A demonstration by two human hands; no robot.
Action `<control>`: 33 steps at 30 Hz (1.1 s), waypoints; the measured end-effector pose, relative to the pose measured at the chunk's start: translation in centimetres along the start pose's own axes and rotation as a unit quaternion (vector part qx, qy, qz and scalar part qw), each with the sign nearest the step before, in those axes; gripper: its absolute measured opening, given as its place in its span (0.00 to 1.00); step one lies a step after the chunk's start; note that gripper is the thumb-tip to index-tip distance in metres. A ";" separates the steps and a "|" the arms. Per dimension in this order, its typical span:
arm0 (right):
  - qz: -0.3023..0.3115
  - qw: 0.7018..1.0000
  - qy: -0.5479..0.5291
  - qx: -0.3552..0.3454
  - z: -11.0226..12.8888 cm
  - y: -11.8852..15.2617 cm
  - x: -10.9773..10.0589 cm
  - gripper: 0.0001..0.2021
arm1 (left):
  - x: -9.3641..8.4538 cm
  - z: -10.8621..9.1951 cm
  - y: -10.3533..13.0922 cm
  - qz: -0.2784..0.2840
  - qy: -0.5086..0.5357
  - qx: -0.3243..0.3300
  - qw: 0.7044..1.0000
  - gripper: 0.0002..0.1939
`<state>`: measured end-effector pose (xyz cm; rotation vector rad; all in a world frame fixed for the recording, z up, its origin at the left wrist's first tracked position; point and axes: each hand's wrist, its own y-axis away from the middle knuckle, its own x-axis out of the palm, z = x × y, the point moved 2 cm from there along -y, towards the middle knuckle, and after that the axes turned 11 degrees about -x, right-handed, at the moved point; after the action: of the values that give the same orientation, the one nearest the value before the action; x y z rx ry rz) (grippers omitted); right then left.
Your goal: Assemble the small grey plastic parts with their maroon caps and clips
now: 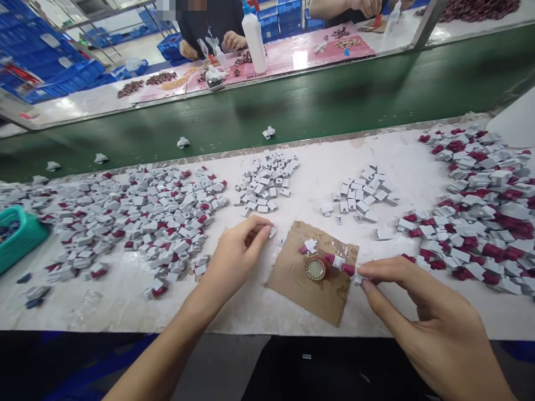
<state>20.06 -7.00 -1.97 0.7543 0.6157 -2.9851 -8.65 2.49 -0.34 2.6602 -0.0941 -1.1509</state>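
While the left hand (239,248) curls — the right hand (422,303) pinches.

The cardboard piece (307,298) lies on the near worktable (234,314), with the bottle cap (315,269) and a few plastic parts (309,246) on it. Behind it are two small heaps — the left-hand heap (267,181) and the right-hand heap (363,192). Larger piles flank these: the left pile (146,214), with the basket (29,242) at its left, and the right pile (489,223). The conveyor belt (326,106) runs behind — beyond it, the squeeze bottle (256,44) stands on the far workbench (96,103).
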 end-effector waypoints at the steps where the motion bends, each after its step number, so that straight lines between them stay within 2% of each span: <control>1: 0.009 1.000 -0.002 -0.019 0.3 -0.5 0.3 0.09 | 0.0 0.1 -0.1 -0.007 -0.013 0.003 1.000 0.12; 4: 0.035 0.998 -0.014 -0.057 1.1 -1.7 1.2 0.11 | 0.4 0.3 -0.5 -0.024 -0.034 0.025 0.999 0.15; 8: 0.051 0.996 -0.021 -0.067 1.5 -2.6 1.8 0.10 | 1.0 0.6 -1.0 -0.022 -0.023 0.050 0.998 0.15; 12: 0.059 0.996 -0.021 -0.069 1.6 -2.6 2.2 0.09 | 1.1 1.2 -0.6 -0.010 -0.015 0.032 0.999 0.13; 17: 0.068 0.994 -0.005 -0.082 1.5 -2.3 2.8 0.11 | 0.9 2.0 0.2 0.004 -0.052 0.083 0.995 0.11; 22: 0.066 0.992 0.026 -0.109 1.8 -2.7 2.8 0.10 | 1.0 2.0 0.2 -0.014 -0.033 0.099 0.994 0.07; 25: 0.076 0.989 0.032 -0.122 2.2 -3.1 2.8 0.09 | 1.0 1.6 0.3 -0.003 0.004 0.108 0.994 0.06; 29: 0.077 0.988 0.028 -0.131 2.5 -3.4 2.6 0.09 | 1.2 0.9 0.3 0.028 0.106 0.097 0.989 0.05; 31: 0.063 0.992 0.004 -0.113 2.4 -3.3 2.3 0.10 | 1.4 0.3 0.2 0.038 0.161 0.089 0.982 0.05; 33: 0.039 0.996 -0.041 -0.065 2.0 -3.2 1.8 0.10 | 1.8 -0.6 0.1 0.070 0.221 0.078 0.970 0.06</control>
<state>17.26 -4.62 -0.03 0.6295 0.7494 -2.8564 -7.01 2.20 -1.21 2.9224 -0.2958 -0.5075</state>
